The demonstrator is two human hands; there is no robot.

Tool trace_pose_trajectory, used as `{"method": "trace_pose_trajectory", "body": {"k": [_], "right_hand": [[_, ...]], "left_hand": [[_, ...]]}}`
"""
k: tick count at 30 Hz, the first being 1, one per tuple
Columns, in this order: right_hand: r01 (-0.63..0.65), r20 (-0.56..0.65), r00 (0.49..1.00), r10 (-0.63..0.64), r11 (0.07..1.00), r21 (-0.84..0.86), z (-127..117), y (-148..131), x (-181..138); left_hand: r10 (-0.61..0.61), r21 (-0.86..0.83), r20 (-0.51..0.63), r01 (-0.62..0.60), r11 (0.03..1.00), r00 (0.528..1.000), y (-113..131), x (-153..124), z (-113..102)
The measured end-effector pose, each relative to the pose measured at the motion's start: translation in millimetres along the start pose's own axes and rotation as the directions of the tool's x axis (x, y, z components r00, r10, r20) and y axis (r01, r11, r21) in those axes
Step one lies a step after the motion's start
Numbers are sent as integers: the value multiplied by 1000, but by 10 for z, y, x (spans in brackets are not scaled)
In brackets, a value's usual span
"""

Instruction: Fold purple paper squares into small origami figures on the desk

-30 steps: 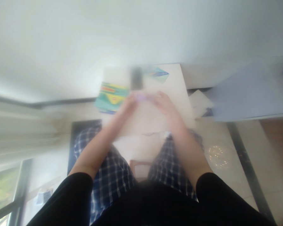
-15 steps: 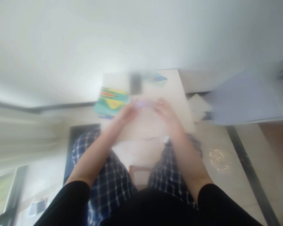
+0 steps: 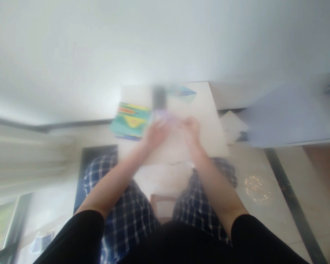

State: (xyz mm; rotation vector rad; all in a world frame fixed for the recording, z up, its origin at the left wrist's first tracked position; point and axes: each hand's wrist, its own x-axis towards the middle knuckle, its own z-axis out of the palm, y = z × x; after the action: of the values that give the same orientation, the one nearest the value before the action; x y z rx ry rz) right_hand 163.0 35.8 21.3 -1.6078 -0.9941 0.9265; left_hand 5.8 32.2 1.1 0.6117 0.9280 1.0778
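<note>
The picture is blurred. Both my hands are over a small pale table [image 3: 209, 121]. My left hand [image 3: 155, 134] and my right hand [image 3: 191, 128] are close together, each with fingers curled on a small pale purple piece [image 3: 167, 116] held between them. What the piece is cannot be made out. A green and yellow box [image 3: 130, 119] lies just left of my left hand. A dark upright object [image 3: 158, 97] stands at the table's far edge, behind the hands.
A blue-green paper shape [image 3: 183, 91] lies at the table's far right. A large pale lilac sheet [image 3: 286, 117] and a white paper [image 3: 232, 124] lie to the right. My checked trousers and a tiled floor show below. A white wall fills the top.
My hands have drawn closer together over the table, the purple piece still between them. The view has shifted slightly.
</note>
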Motion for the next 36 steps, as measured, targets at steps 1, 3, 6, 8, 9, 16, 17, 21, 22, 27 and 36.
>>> {"method": "trace_pose_trajectory", "body": {"k": [1, 3, 6, 8, 9, 16, 17, 21, 22, 27, 36], "right_hand": [[49, -13, 999, -49, 999, -21, 11, 10, -18], [119, -4, 993, -120, 991, -53, 27, 31, -60], [158, 55, 986, -155, 986, -60, 45, 53, -123], [160, 126, 980, -154, 986, -37, 51, 61, -152], [159, 167, 974, -153, 987, -24, 50, 64, -158], [234, 250, 942, -225, 972, -7, -96, -3, -44], [254, 236, 940, -247, 967, 0, -133, -29, -18], [361, 273, 894, -354, 932, 27, -246, -117, 41], [369, 282, 889, -361, 929, 24, -259, -126, 42], [296, 317, 904, -287, 955, 21, -260, -114, 27], [32, 446, 885, -129, 975, 219, -266, -52, 142]], "left_hand": [[12, 29, 15, -13, 999, 1000, -23, -13, 24], [46, 80, 12, -47, 996, 999, -51, -32, 55], [69, 116, -27, -66, 991, 997, -63, -30, 49], [73, 158, -48, -64, 985, 996, -59, -17, 18], [77, 194, -56, -65, 979, 995, -54, -11, 1], [101, 350, -69, -71, 934, 992, 56, 1, -40], [91, 376, -58, -62, 924, 994, 73, 5, -39], [71, 395, -13, -61, 917, 997, 89, 23, -42], [69, 380, 2, -64, 923, 998, 82, 23, -41], [59, 312, 44, -69, 948, 997, 43, -3, -20], [63, 305, 78, -84, 948, 995, 85, -24, -7]]}}
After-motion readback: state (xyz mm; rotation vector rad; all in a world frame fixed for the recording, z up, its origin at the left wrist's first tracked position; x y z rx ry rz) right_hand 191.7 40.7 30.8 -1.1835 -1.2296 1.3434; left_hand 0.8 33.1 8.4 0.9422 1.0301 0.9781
